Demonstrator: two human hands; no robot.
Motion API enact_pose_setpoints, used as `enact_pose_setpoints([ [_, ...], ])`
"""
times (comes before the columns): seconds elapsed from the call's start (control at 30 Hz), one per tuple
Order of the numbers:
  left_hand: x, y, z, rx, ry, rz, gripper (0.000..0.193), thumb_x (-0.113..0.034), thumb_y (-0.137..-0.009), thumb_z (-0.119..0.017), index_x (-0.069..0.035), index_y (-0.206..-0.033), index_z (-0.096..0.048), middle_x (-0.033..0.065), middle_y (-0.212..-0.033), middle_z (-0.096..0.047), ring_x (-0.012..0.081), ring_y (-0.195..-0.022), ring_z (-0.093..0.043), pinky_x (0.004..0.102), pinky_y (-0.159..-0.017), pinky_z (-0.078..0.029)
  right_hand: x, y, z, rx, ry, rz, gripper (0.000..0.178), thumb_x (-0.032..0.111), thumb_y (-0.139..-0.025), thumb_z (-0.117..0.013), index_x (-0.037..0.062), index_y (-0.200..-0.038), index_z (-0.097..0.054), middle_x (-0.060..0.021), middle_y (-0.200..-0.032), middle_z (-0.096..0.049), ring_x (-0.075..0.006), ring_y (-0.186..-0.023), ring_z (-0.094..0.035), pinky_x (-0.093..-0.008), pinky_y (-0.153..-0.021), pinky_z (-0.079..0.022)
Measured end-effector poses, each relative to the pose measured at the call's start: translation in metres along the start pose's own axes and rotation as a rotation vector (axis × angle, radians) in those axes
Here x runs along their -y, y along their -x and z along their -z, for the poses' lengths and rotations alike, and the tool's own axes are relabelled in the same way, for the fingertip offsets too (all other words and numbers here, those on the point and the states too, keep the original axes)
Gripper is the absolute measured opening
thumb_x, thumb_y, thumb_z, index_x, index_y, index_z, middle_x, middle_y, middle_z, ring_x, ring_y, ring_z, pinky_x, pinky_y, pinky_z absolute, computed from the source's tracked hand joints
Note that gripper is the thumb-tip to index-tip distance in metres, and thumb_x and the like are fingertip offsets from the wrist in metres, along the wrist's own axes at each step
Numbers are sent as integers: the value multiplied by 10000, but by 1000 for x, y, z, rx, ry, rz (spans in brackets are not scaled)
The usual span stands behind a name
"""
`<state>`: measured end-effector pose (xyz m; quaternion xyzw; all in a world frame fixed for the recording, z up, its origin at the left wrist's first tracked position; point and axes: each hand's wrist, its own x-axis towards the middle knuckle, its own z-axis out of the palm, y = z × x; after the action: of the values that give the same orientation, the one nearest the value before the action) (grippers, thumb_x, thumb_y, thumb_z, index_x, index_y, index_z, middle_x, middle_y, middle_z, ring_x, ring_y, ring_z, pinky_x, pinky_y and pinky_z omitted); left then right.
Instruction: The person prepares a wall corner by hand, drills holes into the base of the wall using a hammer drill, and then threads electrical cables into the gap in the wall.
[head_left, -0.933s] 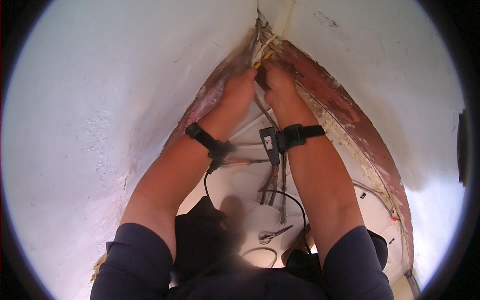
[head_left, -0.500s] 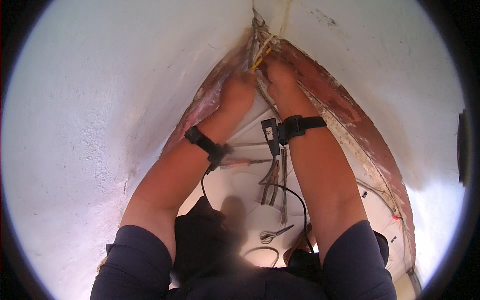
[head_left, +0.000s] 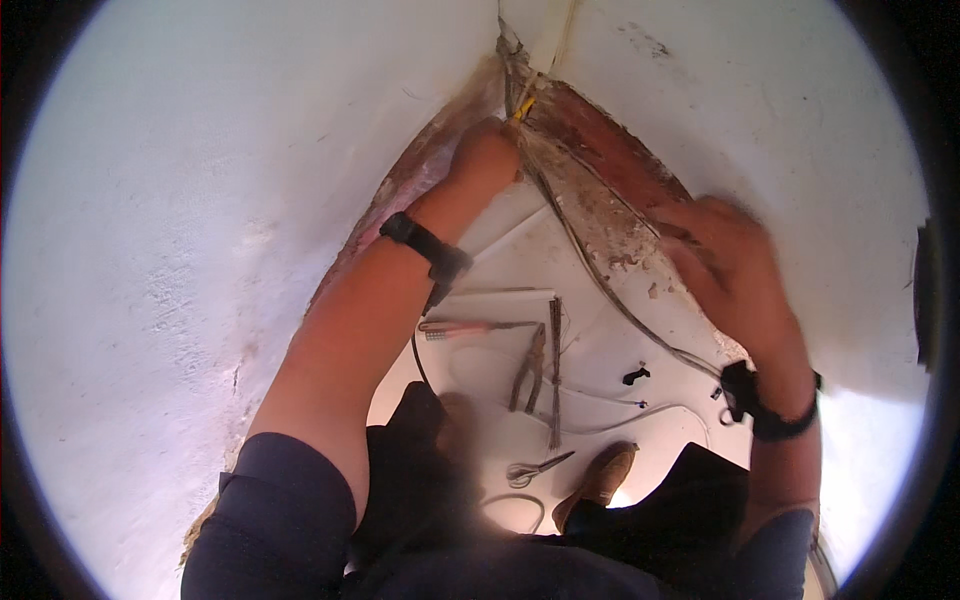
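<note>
My left hand (head_left: 488, 150) is up in the far corner, its fingers closed at a grey cable (head_left: 590, 268) where it leaves the corner. A short yellow piece (head_left: 525, 108) sticks out just above that hand; its kind I cannot make out. From the corner the cable curves down across the white floor to the right. My right hand (head_left: 725, 245) is apart from the left, beside the reddish base strip of the right wall. Motion blurs its curled fingers, and whether they hold anything is unclear. Each wrist carries a black strap.
White walls meet at the corner above a chipped reddish strip (head_left: 610, 135). On the floor lie scissors (head_left: 538, 468), pliers (head_left: 530, 368), a wire brush (head_left: 470, 327), a thin bundle of rods (head_left: 555, 400) and a small black piece (head_left: 635, 375). A brown shoe (head_left: 607, 474) shows below.
My right hand has left the corner and swung right and nearer, beside the right wall. More of the cable and floor shows. The left hand stays in the corner.
</note>
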<state>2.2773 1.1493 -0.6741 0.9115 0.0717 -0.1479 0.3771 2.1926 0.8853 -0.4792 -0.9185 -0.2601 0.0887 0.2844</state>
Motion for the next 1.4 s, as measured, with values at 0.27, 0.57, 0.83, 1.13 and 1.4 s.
enact_pose_setpoints([
  [0.27, 5, -15, -8, -107, -109, -170, 289, -280, -973, -515, -14, -1013, -621, 117, -917, -660, 265, -785, -626, 397, -688, -509, 12, 138, 109, -484, 631, -82, 330, -110, -858, -533, -37, -1171, -611, -223, -1000, -644, -289, -848, -648, -342, -719, -536],
  [0.57, -21, 7, 3, 168, 880, 293, 280, -284, -1011, -481, -66, -1143, -597, 35, -1002, -611, 159, -854, -568, 314, -715, -483, -8, 155, 117, -561, 649, -18, 265, -49, -957, -453, -86, -1185, -585, -232, -1077, -648, -301, -916, -667, -369, -767, -566],
  [0.83, -3, -8, -21, 62, 1077, 214, 263, -300, -1003, -486, -73, -986, -618, 41, -837, -628, 150, -698, -605, 314, -596, -463, -5, 151, 116, -563, 445, 15, 272, -25, -967, -463, -88, -1204, -581, -235, -1161, -626, -312, -986, -665, -367, -814, -578],
  [1.13, -3, -4, -19, 107, 1102, 238, 198, -262, -1001, -545, -72, -1021, -594, 18, -868, -604, 133, -733, -553, 291, -625, -469, 0, 152, 111, -634, 427, 9, 274, -2, -982, -453, -116, -1208, -559, -250, -1199, -599, -318, -1008, -657, -362, -849, -575],
  [1.4, -7, -8, -14, 33, 843, 148, 252, -292, -966, -553, -78, -848, -614, 26, -717, -566, 152, -570, -508, 312, -485, -393, 2, 141, 109, -629, 421, 30, 293, 47, -1000, -448, -54, -1242, -578, -184, -1173, -640, -247, -1012, -655, -324, -812, -558],
])
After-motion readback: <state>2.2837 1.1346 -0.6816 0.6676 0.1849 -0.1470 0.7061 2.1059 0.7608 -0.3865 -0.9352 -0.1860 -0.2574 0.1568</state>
